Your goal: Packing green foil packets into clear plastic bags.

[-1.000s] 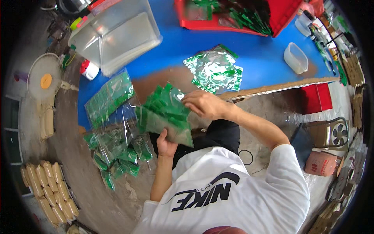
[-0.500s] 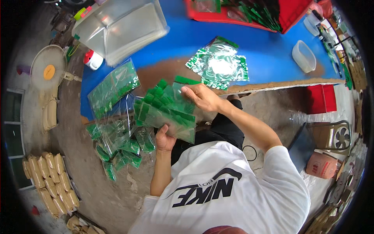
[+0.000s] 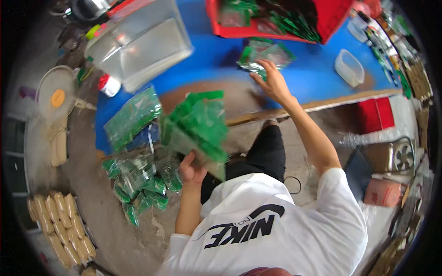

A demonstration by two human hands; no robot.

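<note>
My left hand (image 3: 192, 171) grips a fanned stack of clear plastic bags with green edges (image 3: 202, 119), held above my lap at the table's near edge. The stack is blurred by motion. My right hand (image 3: 275, 86) reaches over the table with thumb and fingers apart, its fingertips at a small pile of shiny clear-and-green bags (image 3: 271, 53). The hand partly covers the near side of this pile. Left of the held stack, a larger clear-and-green bag (image 3: 133, 115) lies at the blue table's (image 3: 202, 69) edge.
Several filled green bags (image 3: 142, 193) hang or lie below the table's left edge. A red bin (image 3: 276, 34) of green packets, a translucent tub (image 3: 156, 50), a red-and-white container (image 3: 109, 85) and a small plastic box (image 3: 349, 68) stand on the table. A fan (image 3: 57, 97) is left.
My right hand has left the held stack and moved to the pile on the table. That pile now lies farther from me, nearer the red bin. My left hand keeps its stack.
</note>
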